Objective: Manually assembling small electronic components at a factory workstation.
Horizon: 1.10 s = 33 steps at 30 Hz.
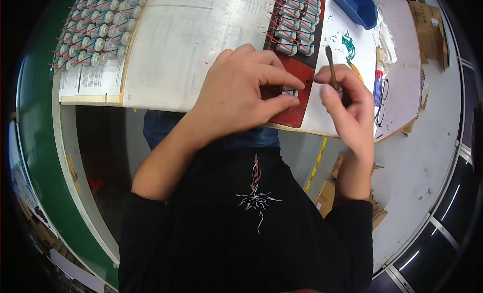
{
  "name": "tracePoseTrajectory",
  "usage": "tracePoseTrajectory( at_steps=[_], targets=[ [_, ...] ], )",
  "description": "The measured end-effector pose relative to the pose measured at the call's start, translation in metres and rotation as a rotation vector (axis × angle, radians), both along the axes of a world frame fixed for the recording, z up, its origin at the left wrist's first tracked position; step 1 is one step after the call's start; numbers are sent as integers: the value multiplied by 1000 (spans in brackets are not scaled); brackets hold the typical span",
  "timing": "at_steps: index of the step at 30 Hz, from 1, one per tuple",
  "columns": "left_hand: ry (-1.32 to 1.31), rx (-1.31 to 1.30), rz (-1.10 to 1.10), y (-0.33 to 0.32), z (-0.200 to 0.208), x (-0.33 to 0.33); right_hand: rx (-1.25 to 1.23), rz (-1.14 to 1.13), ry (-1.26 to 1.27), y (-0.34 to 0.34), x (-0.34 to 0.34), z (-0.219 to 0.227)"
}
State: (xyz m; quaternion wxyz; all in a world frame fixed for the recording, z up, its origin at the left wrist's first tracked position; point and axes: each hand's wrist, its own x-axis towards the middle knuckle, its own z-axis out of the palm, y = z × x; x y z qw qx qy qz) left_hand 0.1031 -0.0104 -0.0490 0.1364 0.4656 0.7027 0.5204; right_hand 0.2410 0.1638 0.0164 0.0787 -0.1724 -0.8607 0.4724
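Note:
My left hand (239, 89) reaches over a red board (297, 112) near the table's front edge. Its thumb and fingertips close around a small motor (289, 91), mostly hidden under the hand, with a white end showing. Just to the right, my right hand (352, 99) has its fingers curled around a slim dark metal tool (330, 64). The tool stands nearly upright with its rounded tip pointing away from me; its lower part is hidden by the fingers. Beyond the board, rows of grey motors (287, 33) with red and green wires stand on a dark strip.
Many more wired motors (95, 31) are grouped at the far left. A blue bin (357, 8) sits at the far right, near loose green wire pieces (348, 45). Glasses (383, 99) and a blue-and-red handled tool (378, 84) lie right of my right hand.

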Motion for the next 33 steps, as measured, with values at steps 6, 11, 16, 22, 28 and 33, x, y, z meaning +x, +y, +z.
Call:
tracePoseTrajectory(
  at_steps=[6,11,16,22,28,33],
  targets=[
    [50,54,-64,-2,3,-2,310,329,-30,14,16,16],
    [60,45,-75,-3,4,-3,658,370,-300,7,8,10],
    [44,32,-87,-4,4,-4,685,362,-402,13,-1,-1],
    [30,44,-102,-3,0,-4,572,429,-517,15,-14,7],
    [32,31,-111,-2,2,-5,587,465,-548,10,-20,9],
    [30,33,-114,-2,2,-6,526,464,-569,11,-20,6]
  ],
)
